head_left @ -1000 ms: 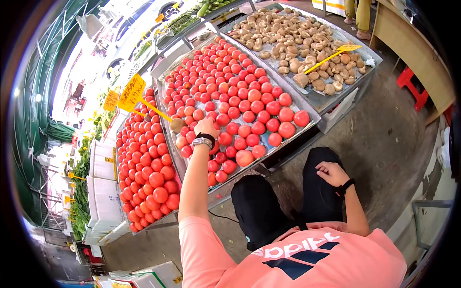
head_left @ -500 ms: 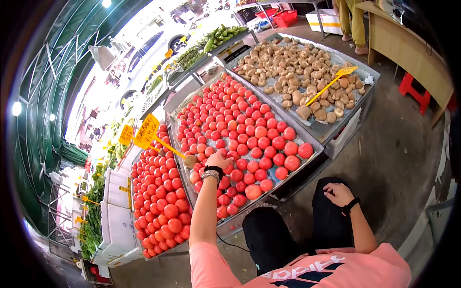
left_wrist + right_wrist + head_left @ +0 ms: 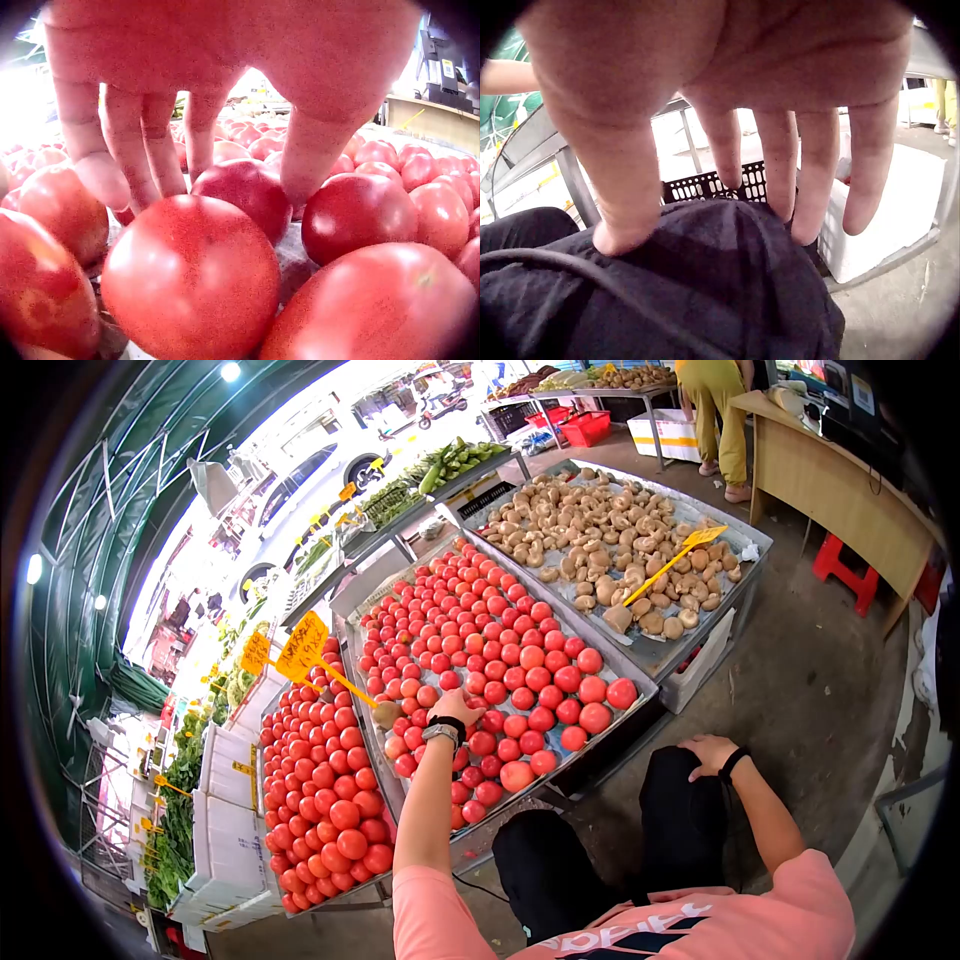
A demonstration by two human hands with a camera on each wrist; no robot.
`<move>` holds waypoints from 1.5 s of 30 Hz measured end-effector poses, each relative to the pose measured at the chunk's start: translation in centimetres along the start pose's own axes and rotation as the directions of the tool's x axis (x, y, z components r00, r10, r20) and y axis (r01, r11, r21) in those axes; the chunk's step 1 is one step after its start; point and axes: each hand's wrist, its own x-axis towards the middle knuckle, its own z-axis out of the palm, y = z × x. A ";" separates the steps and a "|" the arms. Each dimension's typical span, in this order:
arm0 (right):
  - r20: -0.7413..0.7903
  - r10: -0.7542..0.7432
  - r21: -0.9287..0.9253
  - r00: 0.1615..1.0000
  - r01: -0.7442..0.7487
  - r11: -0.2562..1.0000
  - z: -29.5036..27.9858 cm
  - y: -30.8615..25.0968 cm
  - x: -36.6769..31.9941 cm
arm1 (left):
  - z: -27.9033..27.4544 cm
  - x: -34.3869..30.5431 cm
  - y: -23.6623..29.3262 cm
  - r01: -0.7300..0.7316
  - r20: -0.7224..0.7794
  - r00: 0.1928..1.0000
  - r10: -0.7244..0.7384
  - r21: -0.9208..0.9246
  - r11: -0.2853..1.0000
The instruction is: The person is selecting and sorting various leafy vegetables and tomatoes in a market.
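Note:
I am crouched before a metal tray [image 3: 640, 682] full of red tomatoes. My left hand [image 3: 457, 704] reaches over its near left part, a watch on the wrist. In the left wrist view my left hand [image 3: 240, 184] points down, thumb [image 3: 304, 161] and fingers [image 3: 196, 139] set round one tomato [image 3: 251, 210] in the pile. A larger tomato [image 3: 191, 277] lies in front of it. My right hand [image 3: 706, 752] rests flat on my right knee [image 3: 680, 800]; its fingers [image 3: 780, 172] lie straight on the black trousers [image 3: 705, 292].
A second tray of larger tomatoes [image 3: 325, 790] stands to the left, a tray of mushrooms [image 3: 600, 545] behind. Yellow price signs [image 3: 303, 645] stick up from the trays. A wooden desk [image 3: 830, 475], a red stool [image 3: 845, 565] and a standing person [image 3: 715, 400] are at the right.
My left hand stays on the same patch of tomatoes. My right hand has slid from the thigh onto the knee. The head view has tilted up.

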 end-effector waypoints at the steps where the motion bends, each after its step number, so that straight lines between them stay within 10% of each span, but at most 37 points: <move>1: 0.013 -0.038 0.014 0.999 0.038 0.999 0.3 0.2 0.7 | 0.4 0.3 -0.3 -0.014 0.003 1.000 0.014 0.016 1.000; 13: 0.275 0.184 -0.098 0.944 -0.163 0.982 4.2 -3.4 6.3 | 0.0 1.5 -1.5 -0.062 0.155 0.985 0.073 -0.073 0.995; 19: 0.273 0.121 -0.048 0.954 -0.112 0.992 3.5 -3.2 5.9 | -1.6 -1.2 -2.8 -0.049 -0.029 0.999 0.045 -0.157 0.986; 28: -0.110 -0.143 0.003 0.984 0.144 0.990 1.2 0.5 3.6 | -4.4 -6.5 -11.4 0.162 0.049 0.986 -0.159 -0.057 0.985; 30: -0.458 -0.112 0.079 0.882 0.166 0.983 -0.9 -2.5 1.5 | -4.0 -7.3 -12.5 0.174 0.059 0.983 -0.174 0.008 0.985; 34: -0.661 0.085 0.472 0.745 0.326 0.819 -1.6 -5.0 1.6 | -2.3 -8.1 -14.5 0.269 0.086 0.962 -0.260 -0.126 0.955; 45: -0.532 0.070 0.458 0.844 0.217 0.862 2.3 -5.3 3.1 | -3.2 -8.4 -9.7 0.209 0.025 0.977 -0.210 0.034 0.977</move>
